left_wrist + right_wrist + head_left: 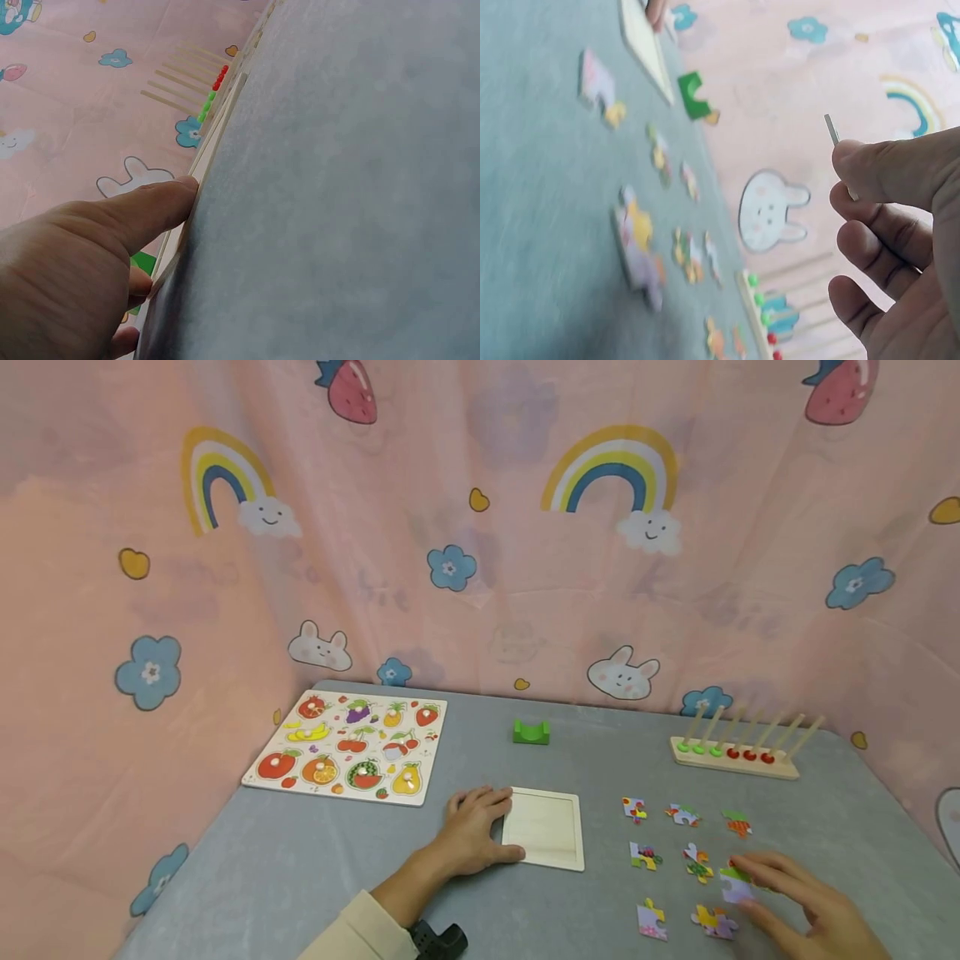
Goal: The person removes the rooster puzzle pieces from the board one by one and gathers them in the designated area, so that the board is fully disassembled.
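My left hand (471, 833) grips a square, pale wooden puzzle tray (543, 827) by its left side. The thumb lies at the near edge and the fingers at the upper left corner; the tray has a raised rim and a bare inside. In the left wrist view the thumb (161, 210) presses the tray's edge. My right hand (806, 902) pinches a green and lilac jigsaw piece (736, 887) between thumb and fingers, raised off the table. Seen from the right wrist, that piece (831, 129) appears edge-on, its other fingers loosely bent below.
Several loose jigsaw pieces (651, 920) lie in rows right of the tray. A fruit peg board (345, 747) lies at the back left, a green notched block (531, 732) at the back middle. A wooden rack with upright sticks and beads (735, 757) stands at the back right before a curtain.
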Demonstrator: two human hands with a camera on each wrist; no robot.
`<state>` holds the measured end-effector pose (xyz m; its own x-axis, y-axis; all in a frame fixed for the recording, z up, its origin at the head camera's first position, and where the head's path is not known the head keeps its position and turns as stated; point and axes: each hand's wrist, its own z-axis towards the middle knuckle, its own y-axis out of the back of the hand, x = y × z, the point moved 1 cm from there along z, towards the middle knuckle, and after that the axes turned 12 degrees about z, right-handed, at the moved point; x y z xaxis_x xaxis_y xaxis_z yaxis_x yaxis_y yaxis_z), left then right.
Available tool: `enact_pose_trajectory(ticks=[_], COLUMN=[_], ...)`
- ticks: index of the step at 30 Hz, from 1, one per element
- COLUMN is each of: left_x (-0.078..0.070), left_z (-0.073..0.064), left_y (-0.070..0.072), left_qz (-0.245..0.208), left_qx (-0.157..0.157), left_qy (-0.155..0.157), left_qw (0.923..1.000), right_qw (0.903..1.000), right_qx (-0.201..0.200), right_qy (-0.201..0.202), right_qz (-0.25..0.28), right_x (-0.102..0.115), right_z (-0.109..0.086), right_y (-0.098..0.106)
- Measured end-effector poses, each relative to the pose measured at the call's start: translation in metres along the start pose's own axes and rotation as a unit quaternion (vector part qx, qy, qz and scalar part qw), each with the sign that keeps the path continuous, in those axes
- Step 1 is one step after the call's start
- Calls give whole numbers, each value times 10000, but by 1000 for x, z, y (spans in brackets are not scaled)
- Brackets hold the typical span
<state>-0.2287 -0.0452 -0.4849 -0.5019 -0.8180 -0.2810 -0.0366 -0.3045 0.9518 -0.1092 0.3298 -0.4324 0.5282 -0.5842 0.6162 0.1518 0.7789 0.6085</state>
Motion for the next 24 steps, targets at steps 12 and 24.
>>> enact_pose_trajectory(ticks=[12, 24], left_x=[1, 1], left_z=[1, 0], left_y=[0, 0], left_qz=[56, -31], left_qx=[-37, -89], left_qy=[2, -80], left_qw=[10000, 9999], right_qw=[9813, 9740], right_qx=[495, 1331], right_qy=[-1399, -1131], right_qz=[-1224, -1445], right_x=[-53, -89], right_z=[-28, -41], right_y=[8, 11])
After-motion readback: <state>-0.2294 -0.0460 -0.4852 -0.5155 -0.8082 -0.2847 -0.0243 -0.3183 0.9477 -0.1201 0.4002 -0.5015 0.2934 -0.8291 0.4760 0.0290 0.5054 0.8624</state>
